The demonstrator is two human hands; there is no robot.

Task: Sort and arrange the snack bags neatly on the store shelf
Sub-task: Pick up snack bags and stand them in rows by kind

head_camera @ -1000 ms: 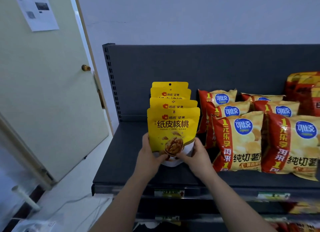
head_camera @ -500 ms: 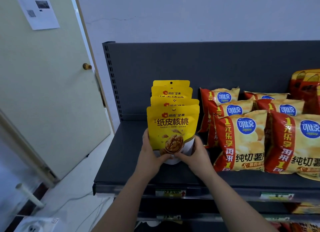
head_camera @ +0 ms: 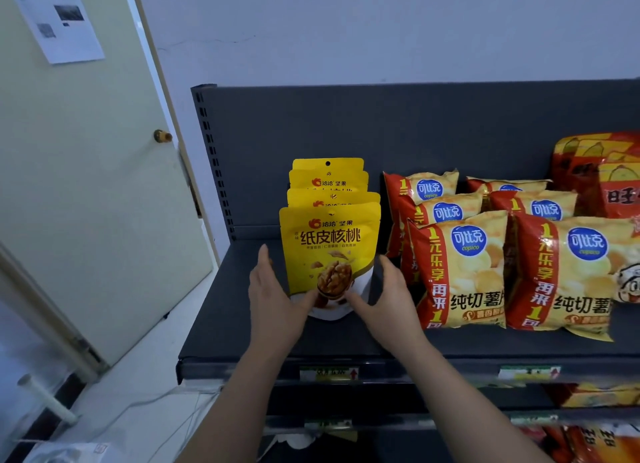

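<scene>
Both hands spread: left hand [head_camera: 273, 296], right hand [head_camera: 388, 298] flank upright front walnut bag [head_camera: 329, 251]; thumbs seemingly touching base.

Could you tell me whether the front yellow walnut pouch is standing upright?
Upright: the front yellow walnut pouch stands on its white base on the dark shelf.

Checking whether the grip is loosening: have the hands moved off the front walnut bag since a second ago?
Yes. Left hand and right hand have spread outward from the front walnut bag.
</scene>
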